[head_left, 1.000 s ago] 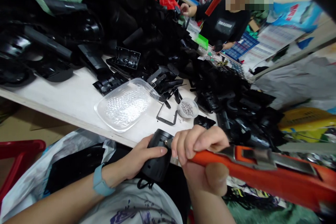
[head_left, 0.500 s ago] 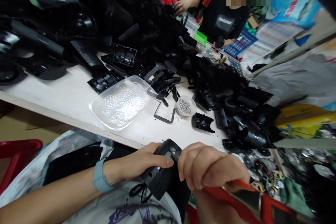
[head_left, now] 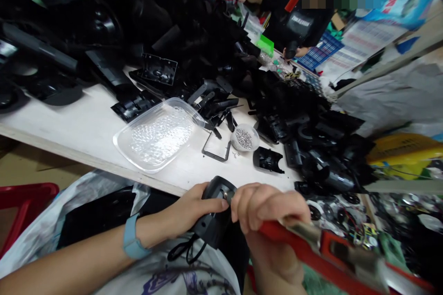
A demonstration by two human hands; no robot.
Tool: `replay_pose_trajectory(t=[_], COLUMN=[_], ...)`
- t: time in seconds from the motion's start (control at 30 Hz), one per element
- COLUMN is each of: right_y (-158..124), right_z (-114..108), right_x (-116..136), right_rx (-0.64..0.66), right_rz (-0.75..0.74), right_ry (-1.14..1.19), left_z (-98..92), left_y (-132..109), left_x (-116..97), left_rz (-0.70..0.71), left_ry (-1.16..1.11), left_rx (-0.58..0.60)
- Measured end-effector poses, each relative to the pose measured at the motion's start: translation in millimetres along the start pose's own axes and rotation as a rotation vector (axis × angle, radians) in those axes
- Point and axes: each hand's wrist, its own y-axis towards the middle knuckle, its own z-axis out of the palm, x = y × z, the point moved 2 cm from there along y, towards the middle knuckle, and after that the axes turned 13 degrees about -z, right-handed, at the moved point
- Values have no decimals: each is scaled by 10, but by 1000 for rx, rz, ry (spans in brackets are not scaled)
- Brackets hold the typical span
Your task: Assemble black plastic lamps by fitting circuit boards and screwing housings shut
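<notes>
My left hand (head_left: 192,207) is closed around a black plastic housing (head_left: 209,230), its thumb lying across the top face. A thin black cord (head_left: 188,251) hangs from the housing's lower end. In my right hand (head_left: 270,207) is a red power screwdriver (head_left: 289,239) with metal parts, its body running off toward the lower right. Its metal tip meets the recess in the housing near my left thumb; whether a screw sits under it, I cannot make out. The housing is tilted above my lap, in front of the table edge.
On the white table (head_left: 93,140) are a clear plastic tray (head_left: 129,159), a small tub of screws (head_left: 245,138), a black frame (head_left: 216,156) and a black shell (head_left: 268,160). Black parts (head_left: 194,41) are heaped behind. Across the table is a person (head_left: 294,14). A red bin (head_left: 31,193) stands left.
The housing has tipped slightly and risen a little. My right hand and the screwdriver have shifted a little left, the tool's rear swinging upward. The co-worker's raised hand has moved slightly.
</notes>
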Motion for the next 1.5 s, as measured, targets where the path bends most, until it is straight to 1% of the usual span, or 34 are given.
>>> replay_pose_trajectory(t=[0.07,0.13,0.2,0.27,0.33,0.4,0.43,0.5,0.6,0.77,0.9,0.97,1.07,1.13,1.2,1.3,1.4,1.5], right_y=[138,322,495,606,639,609,583,535,520,599,624,603,513,421,326,228,193,185], right_z=[-69,-178,-310,-432,-530,-599,-622,-647,-648,-606,-527,-445,-281,-166,-70,9,20,15], right_x=[-55,-175,-385,-677,-988,-1230,-1307,-1369,-1284,-1064,-929,-773,-447,-253,-136,-103,-153,-195], right_rx=[-39,-76,-126,-158,-183,-190,-187,-176,-197,-269,-310,-331,-345,-324,-290,-269,-281,-264], right_rz=[7,-64,-180,-225,-174,-90,-53,-5,-34,-171,-162,-173,-161,-130,-108,-105,-98,-94], right_ry=[21,16,-41,-98,-134,-189,-220,-272,-276,-230,-225,-184,-81,-18,11,9,-1,21], left_z=[-23,-76,-145,-206,-254,-286,-296,-308,-314,-295,-286,-297,-323,-336,-341,-334,-326,-327], left_y=[43,74,87,86,78,70,67,65,69,81,92,91,87,86,84,79,76,76], left_x=[11,21,31,38,41,45,48,56,70,77,76,67,49,40,34,34,38,41], left_rz=[16,7,-17,-32,-25,-13,-8,3,1,1,-1,17,41,45,51,49,48,56], left_ry=[-66,-162,-281,-401,-497,-558,-572,-577,-572,-580,-630,-685,-759,-771,-766,-758,-760,-757], left_rx=[-33,-80,-118,-118,-118,-122,-118,-100,-80,-81,-105,-102,-81,-76,-76,-79,-81,-89])
